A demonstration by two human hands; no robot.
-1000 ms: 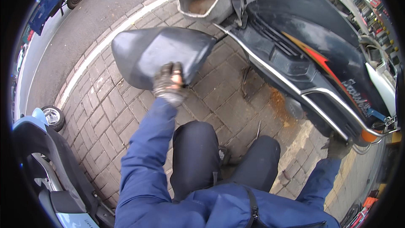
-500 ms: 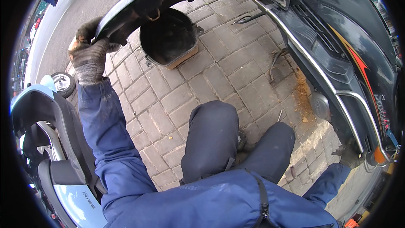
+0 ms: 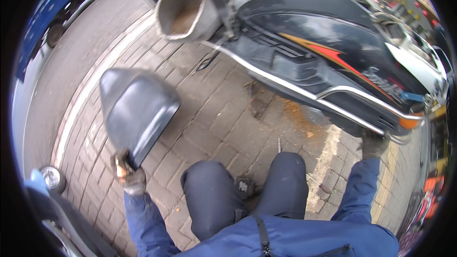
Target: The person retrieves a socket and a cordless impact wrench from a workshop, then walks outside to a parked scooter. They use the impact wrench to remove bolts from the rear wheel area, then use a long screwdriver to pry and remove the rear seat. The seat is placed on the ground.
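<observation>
My left hand (image 3: 128,172), in a worn, dirty glove, grips the near edge of a dark grey scooter seat (image 3: 138,104). The seat is smooth side up over the paving, and whatever is beneath it is hidden. To the right, my gloved right hand (image 3: 374,143) is at the lower edge of a black scooter (image 3: 314,33), just below its chrome rail (image 3: 290,84) and near an orange light (image 3: 410,123). That hand's fingers are mostly hidden behind the scooter's edge.
A dirty pale bucket (image 3: 183,12) is by the scooter's far end. Brown dirt (image 3: 300,114) lies on the paving, and a screwdriver (image 3: 320,184) is beside my knee. A small wheel (image 3: 51,177) and a dark scooter body (image 3: 62,214) are at the left.
The seat has come down from its raised, underside-showing position to smooth side up, with my left hand still on it. The black bin has gone out of sight. The view has turned rightward.
</observation>
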